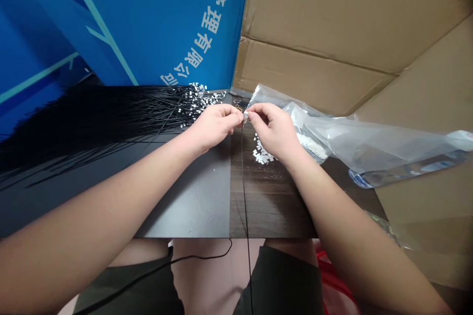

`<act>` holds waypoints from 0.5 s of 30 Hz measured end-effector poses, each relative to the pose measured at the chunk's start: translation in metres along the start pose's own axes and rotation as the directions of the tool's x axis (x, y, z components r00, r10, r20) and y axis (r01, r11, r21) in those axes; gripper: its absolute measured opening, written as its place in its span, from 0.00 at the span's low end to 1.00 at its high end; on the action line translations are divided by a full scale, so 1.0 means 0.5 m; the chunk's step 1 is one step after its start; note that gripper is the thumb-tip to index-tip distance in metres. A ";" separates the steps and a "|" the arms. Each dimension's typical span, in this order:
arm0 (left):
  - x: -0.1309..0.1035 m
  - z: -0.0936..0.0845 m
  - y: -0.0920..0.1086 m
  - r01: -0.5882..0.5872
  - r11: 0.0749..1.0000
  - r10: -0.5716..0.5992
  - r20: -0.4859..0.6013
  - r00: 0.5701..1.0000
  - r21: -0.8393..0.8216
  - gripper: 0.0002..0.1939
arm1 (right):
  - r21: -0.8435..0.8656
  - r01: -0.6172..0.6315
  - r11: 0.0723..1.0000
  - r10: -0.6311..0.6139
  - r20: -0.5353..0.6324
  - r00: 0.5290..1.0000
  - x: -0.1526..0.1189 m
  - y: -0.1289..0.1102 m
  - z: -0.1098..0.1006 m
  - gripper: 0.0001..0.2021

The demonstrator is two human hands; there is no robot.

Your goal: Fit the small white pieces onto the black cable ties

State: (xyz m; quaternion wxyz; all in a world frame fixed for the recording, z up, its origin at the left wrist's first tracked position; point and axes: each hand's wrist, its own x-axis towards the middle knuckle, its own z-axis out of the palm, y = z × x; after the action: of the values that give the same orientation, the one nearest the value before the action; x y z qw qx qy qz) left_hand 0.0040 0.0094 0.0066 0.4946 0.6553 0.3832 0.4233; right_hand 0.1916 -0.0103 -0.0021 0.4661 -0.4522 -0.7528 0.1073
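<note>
The upper end of a black cord (244,177) is gripped by the fingers of the left hand (216,125) – the rest is left hanging past the edge of the surface (192,202). At that end, a small pale piece (246,114) is pinched by the fingers of the right hand (277,130). Loose white pieces (263,155) are scattered beneath the right hand; white-tipped black cords (111,108) are heaped to the left – a clear bag (354,138) is seen to the right.

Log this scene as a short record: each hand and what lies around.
Left hand: pinched at the upper end of a thin black strand
Right hand: pinched, fingertips close to the left's; grip too small to tell
Left side: heaped long black strands with white tips
Right side: small flat white pieces, translucent plastic bag
Behind: blue printed panel, brown cardboard
</note>
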 end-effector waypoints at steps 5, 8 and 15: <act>-0.001 0.004 -0.006 -0.011 0.998 0.014 -0.061 0.998 0.056 0.06 | -0.024 0.003 1.000 -0.004 -0.010 1.000 -0.002 0.001 0.006 0.07; -0.003 0.007 -0.007 -0.010 0.999 0.013 -0.080 0.997 0.039 0.06 | -0.047 0.035 0.998 -0.036 -0.026 0.999 -0.004 0.002 0.011 0.07; -0.003 0.011 0.000 0.001 1.000 0.000 -0.099 0.995 0.010 0.06 | -0.102 0.084 0.991 -0.088 -0.040 0.995 -0.006 0.001 0.015 0.07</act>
State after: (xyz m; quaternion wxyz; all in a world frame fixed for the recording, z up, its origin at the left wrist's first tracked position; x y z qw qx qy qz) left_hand 0.0086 0.0061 0.0055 0.4717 0.6359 0.4096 0.4531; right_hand 0.1862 -0.0103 -0.0081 0.4637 -0.4444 -0.7655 0.0391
